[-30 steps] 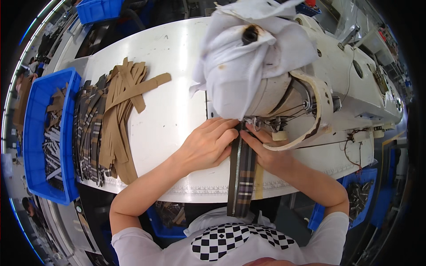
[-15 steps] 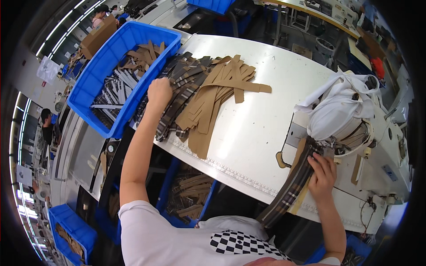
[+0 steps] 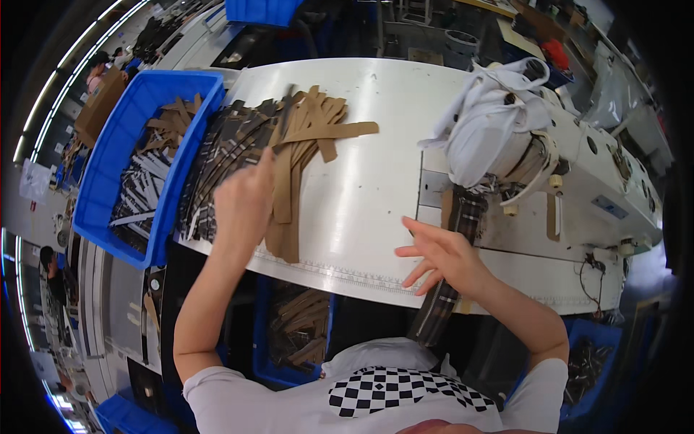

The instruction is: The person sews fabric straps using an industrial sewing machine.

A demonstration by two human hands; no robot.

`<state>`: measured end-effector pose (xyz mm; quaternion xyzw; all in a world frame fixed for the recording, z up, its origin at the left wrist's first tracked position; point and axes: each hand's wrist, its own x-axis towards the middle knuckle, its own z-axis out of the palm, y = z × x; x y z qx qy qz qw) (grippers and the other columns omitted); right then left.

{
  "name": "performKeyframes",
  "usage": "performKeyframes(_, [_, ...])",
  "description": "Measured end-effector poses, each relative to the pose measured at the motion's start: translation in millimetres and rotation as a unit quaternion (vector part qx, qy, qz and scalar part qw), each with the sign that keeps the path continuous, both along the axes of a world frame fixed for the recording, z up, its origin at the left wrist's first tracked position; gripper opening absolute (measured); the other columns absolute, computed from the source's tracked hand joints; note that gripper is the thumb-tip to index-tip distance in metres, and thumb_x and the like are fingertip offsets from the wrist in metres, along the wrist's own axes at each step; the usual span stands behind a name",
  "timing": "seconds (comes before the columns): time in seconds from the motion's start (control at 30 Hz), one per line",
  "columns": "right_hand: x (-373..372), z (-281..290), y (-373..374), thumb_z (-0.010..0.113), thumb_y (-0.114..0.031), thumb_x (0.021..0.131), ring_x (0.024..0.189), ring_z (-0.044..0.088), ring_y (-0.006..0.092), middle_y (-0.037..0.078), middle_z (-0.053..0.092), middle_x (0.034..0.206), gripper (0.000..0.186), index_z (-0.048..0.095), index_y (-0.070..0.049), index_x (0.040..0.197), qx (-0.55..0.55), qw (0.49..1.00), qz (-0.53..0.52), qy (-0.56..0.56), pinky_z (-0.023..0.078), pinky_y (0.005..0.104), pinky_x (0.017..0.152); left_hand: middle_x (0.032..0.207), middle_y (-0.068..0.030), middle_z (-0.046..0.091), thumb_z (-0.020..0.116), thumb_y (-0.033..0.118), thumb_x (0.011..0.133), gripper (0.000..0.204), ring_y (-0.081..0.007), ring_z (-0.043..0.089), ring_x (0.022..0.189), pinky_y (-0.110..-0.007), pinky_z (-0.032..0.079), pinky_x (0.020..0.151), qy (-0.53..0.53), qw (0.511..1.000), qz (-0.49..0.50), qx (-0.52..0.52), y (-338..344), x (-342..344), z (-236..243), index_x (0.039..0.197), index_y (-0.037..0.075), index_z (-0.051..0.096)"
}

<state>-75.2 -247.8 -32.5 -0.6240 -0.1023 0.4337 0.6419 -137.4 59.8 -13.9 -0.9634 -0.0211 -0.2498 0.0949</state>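
My left hand (image 3: 244,202) is closed, pinching a dark fabric strip (image 3: 285,116) whose length sticks up past the fingertips. It is over a pile of dark plaid fabric strips (image 3: 217,155) and beside several brown paper strips (image 3: 283,195), one lying crosswise on the rest. My right hand (image 3: 444,260) has its fingers spread and holds nothing. It hovers at the left edge of a long plaid band (image 3: 466,217). That band runs from the sewing machine (image 3: 578,170) over the table's front edge towards my lap. White cloth (image 3: 499,119) wraps the machine's head; the needle area is hidden.
At the white table's (image 3: 376,173) left stands a blue bin (image 3: 108,170) with brown and white-edged strips. Below the front edge, another blue bin (image 3: 262,347) holds more strips. A third blue bin (image 3: 603,354) sits low on the right. Other people are in the far left background.
My left hand has come back from the plaid pile with a dark strip between its fingers. My right hand has let go of the band at the machine and moved left, fingers opening. The view has shifted.
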Motion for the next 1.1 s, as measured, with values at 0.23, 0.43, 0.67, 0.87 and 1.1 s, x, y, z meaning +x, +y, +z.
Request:
performKeyframes(0.23, [7.7,-29.9,-4.0,0.054,-0.026,0.099,0.049,0.061,0.0123,0.012,0.063,0.062,0.032,0.059,0.004,0.09,-0.053,0.998,0.009,0.03,0.045,0.0219,0.04,0.103,-0.0136,0.067,0.061,-0.001,0.07,0.054,-0.0268,0.065,0.093,-0.033,0.056,0.067,0.041,0.941,-0.321,-0.099,-119.6,27.0,-14.9,0.124,-0.002,0.057])
performKeyframes(0.43, [12.7,-17.6,-32.9,0.058,-0.025,0.096,0.046,0.058,0.0147,0.007,0.064,0.066,0.028,0.061,0.002,0.087,-0.143,0.981,0.103,-0.078,0.045,0.0264,0.044,0.104,-0.011,0.066,0.065,0.001,0.059,0.046,-0.0251,0.065,0.094,-0.033,0.058,0.072,-0.061,0.842,-0.527,-0.101,-135.3,81.9,-67.8,0.104,-0.004,0.068])
performKeyframes(0.67, [54.5,-71.8,-79.9,0.072,-0.032,0.082,0.109,0.056,0.0299,0.012,0.061,0.118,0.038,0.063,-0.008,0.109,-0.196,0.743,0.004,-0.64,0.043,0.0447,0.095,0.1,-0.0145,0.066,0.064,-0.006,0.054,0.047,-0.0274,0.067,0.09,-0.034,0.058,0.068,-0.05,0.835,-0.508,-0.206,-153.5,101.3,-91.2,0.1,-0.005,0.066])
performKeyframes(0.87, [65.8,-72.1,-78.2,0.074,-0.036,0.08,0.106,0.058,0.0283,0.013,0.063,0.112,0.046,0.062,-0.005,0.112,-0.202,0.72,0.067,-0.661,0.042,0.0442,0.097,0.103,-0.0153,0.066,0.064,-0.001,0.059,0.041,-0.0269,0.066,0.097,-0.033,0.059,0.071,0.018,0.856,-0.478,-0.198,-156.9,100.1,-101.9,0.1,-0.005,0.065])
performKeyframes(1.1, [65.1,-64.2,-77.3,0.074,-0.034,0.078,0.097,0.059,0.0276,0.01,0.064,0.104,0.042,0.066,-0.003,0.106,-0.199,0.68,0.061,-0.703,0.044,0.0425,0.093,0.104,-0.0145,0.066,0.064,-0.002,0.061,0.042,-0.0261,0.065,0.093,-0.033,0.058,0.07,0.043,0.867,-0.461,-0.185,-156.8,99.8,-101.6,0.103,-0.005,0.065])
